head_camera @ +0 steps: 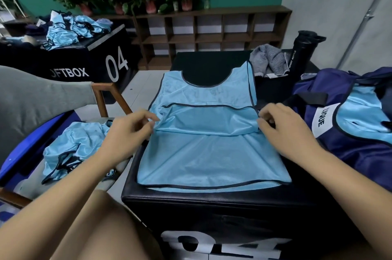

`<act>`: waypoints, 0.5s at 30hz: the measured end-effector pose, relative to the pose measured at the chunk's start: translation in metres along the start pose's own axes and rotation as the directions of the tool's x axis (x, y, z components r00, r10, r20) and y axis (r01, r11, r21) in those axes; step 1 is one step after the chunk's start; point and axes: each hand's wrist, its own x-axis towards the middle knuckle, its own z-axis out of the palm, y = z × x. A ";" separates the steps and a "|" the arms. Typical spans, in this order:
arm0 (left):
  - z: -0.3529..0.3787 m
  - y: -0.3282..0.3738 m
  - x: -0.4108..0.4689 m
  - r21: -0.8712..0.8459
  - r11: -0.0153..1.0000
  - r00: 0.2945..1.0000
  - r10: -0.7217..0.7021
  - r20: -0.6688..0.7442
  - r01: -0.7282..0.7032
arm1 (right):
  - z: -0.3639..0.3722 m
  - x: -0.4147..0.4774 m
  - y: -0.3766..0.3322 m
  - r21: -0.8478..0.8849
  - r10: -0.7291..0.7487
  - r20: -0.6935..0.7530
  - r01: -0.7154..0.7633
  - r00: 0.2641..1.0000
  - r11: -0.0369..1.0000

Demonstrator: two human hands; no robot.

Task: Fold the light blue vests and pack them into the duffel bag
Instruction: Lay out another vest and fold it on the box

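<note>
A light blue vest [210, 153] with dark trim lies flat on a black soft box [212, 208] in front of me, its neck opening at the far end. My left hand [127, 132] pinches the vest's left edge at a fold line. Across from it, my right hand [286, 130] pinches the right edge at the same height. A navy duffel bag [347, 145] sits open at the right with a light blue vest [360, 115] inside. A crumpled vest [72, 149] lies on a chair at my left.
A second black box [70, 62] at the back left carries a heap of blue vests [70, 28]. A black sport bottle [301, 51] and a grey striped cloth [269, 60] stand behind the vest. Wooden shelving [207, 30] with potted plants lines the green wall.
</note>
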 end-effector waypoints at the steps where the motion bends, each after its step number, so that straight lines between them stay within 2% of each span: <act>1: 0.004 -0.003 0.017 0.012 1.000 1.000 -0.024 -0.020 0.025 | 0.005 0.016 0.003 -0.012 0.034 0.011 -0.034 0.999 0.999; 3: 0.012 -0.015 0.051 0.049 0.997 0.998 -0.051 -0.047 0.053 | 0.014 0.046 0.009 -0.057 0.091 0.064 -0.088 0.994 0.995; 5: 0.021 -0.030 0.079 0.139 0.990 0.999 -0.012 -0.051 0.019 | 0.023 0.069 0.015 -0.109 0.127 0.136 -0.112 0.983 0.988; 10: 0.037 -0.054 0.118 0.309 0.951 0.996 -0.013 0.088 -0.014 | 0.041 0.097 0.017 -0.281 0.191 0.308 -0.103 0.932 0.954; 12: 0.045 -0.053 0.113 0.354 0.932 0.991 0.038 0.131 -0.083 | 0.045 0.091 0.010 -0.258 0.112 0.283 -0.036 0.953 0.965; 15: 0.057 -0.035 0.078 0.363 0.890 0.955 0.211 0.207 -0.276 | 0.044 0.057 -0.007 -0.220 -0.177 0.237 0.230 0.955 0.948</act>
